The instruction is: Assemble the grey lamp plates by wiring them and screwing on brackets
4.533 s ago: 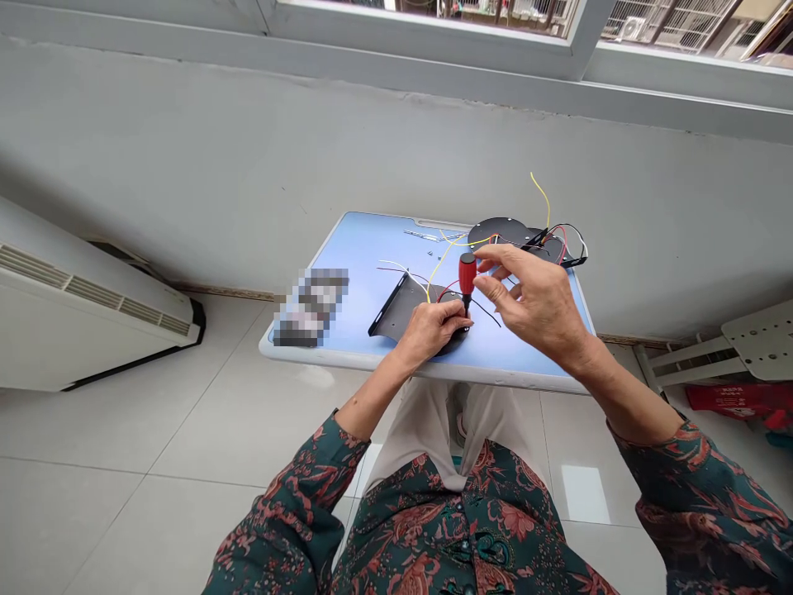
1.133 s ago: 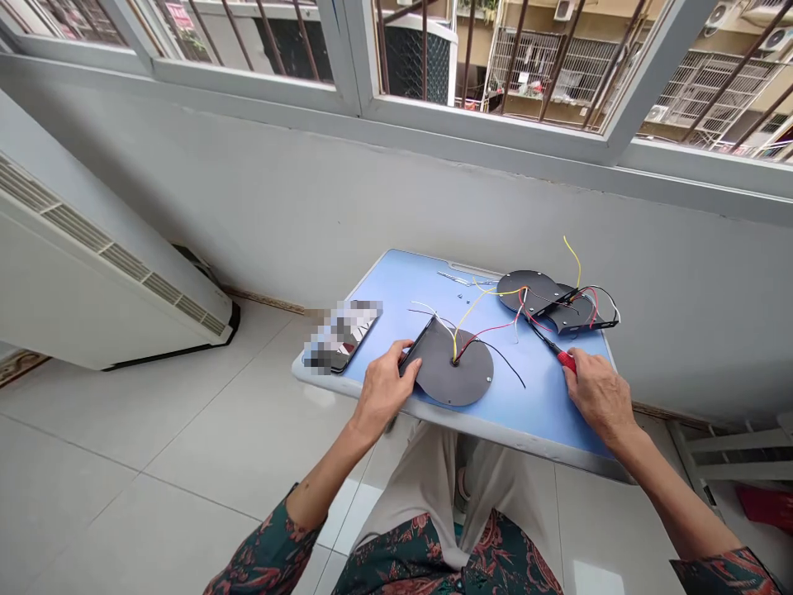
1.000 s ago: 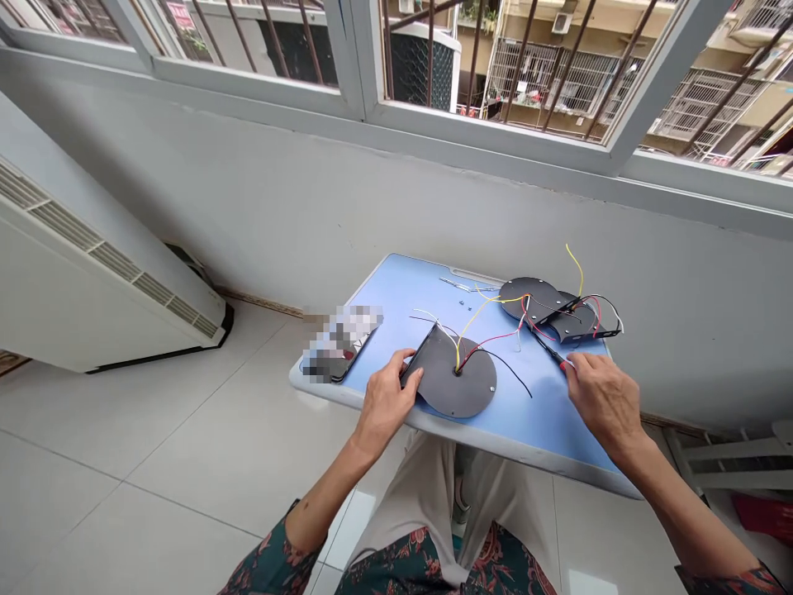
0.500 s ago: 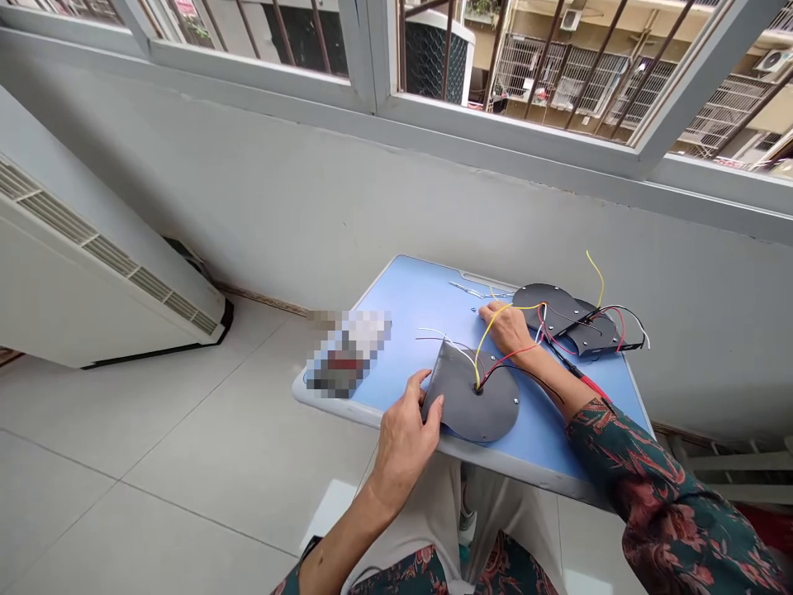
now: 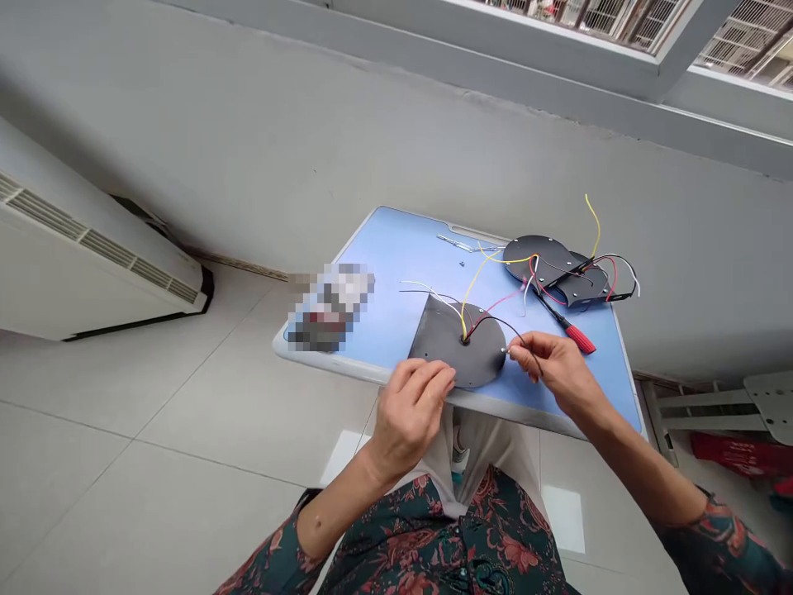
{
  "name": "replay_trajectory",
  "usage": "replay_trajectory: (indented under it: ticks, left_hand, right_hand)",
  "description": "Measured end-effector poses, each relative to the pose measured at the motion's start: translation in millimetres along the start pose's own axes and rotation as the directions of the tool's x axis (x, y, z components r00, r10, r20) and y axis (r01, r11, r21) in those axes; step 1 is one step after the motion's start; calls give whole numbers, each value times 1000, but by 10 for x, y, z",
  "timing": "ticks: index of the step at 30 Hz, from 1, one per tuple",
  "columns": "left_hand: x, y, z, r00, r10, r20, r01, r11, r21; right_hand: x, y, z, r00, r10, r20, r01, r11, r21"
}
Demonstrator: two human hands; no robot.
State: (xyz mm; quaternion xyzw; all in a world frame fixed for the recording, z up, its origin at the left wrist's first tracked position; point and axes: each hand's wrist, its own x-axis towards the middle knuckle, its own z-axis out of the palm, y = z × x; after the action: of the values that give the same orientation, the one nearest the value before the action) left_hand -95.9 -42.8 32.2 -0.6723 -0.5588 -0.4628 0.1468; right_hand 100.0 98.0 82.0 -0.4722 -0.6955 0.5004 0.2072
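A dark grey plate, round on one side and straight on the other, lies on the blue table, with yellow, red, black and white wires rising from its centre hole. My left hand grips the plate's near edge, fingers curled. My right hand pinches a small screw-like piece at the plate's right rim. The red-handled screwdriver lies on the table just beyond my right hand.
Two more dark plates with tangled wires sit at the table's far right. Small metal parts lie near the far edge. A blurred object rests at the left corner. A white appliance stands on the floor, left.
My right hand put the screwdriver down, reached to the small parts at the far edge, and came back pinching a small piece at the plate's rim. My left hand shifted to the plate's near edge.
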Motion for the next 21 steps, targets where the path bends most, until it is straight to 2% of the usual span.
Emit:
replay_trajectory:
  ticks: [2,5,10,13,21]
  left_hand:
    - [27,41,107,999,-2,43,5,997,-78]
    - [49,62,209,993,-46,107,63,985,-159]
    - [32,23,227,959,-145,242,214,933,-290]
    - [18,9,229,951,-168,258,246,919,-308]
    - [5,8,247,957,-153,248,228,922,-314]
  right_hand:
    - [-166,-6,113,999,-45,13,45,999,20]
    - [-242,-19,309,994,-107,-9,107,994,-21]
    - [-225,-12,492,996,-62,-57,59,996,-68]
    - [-239,7,541,994,-72,-84,62,992,-114]
    - [-269,12,626,984,-95,-149,69,982,-174]
